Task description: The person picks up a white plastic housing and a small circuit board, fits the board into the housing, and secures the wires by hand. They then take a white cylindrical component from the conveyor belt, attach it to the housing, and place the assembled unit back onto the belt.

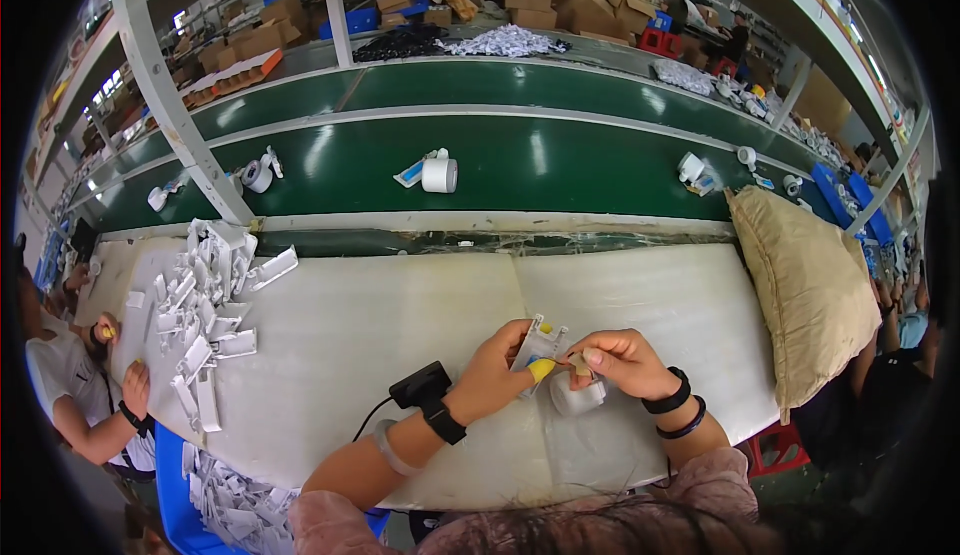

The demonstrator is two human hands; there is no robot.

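My left hand (495, 370) grips a white plastic housing (541, 339) with small posts at its upper end. A yellow cover wraps the tip of my left thumb, which presses against the housing. Beside it my right hand (630, 363) is closed in a pinch on a small beige piece (579, 362), too small to name, at the housing's edge. Just below my fingers a white cylindrical part (580, 397) rests on the pale table (400, 300); my right hand partly hides it. Whether a wire joins it to the housing I cannot tell.
White plastic covers (205, 300) lie heaped at the left; more fill a blue bin (172, 485) below. A black box with a cable (420, 383) sits by my left wrist. A tan sack (800, 295) stands right. Beyond, a green conveyor (330, 170) carries white devices (438, 173). Co-workers flank me.
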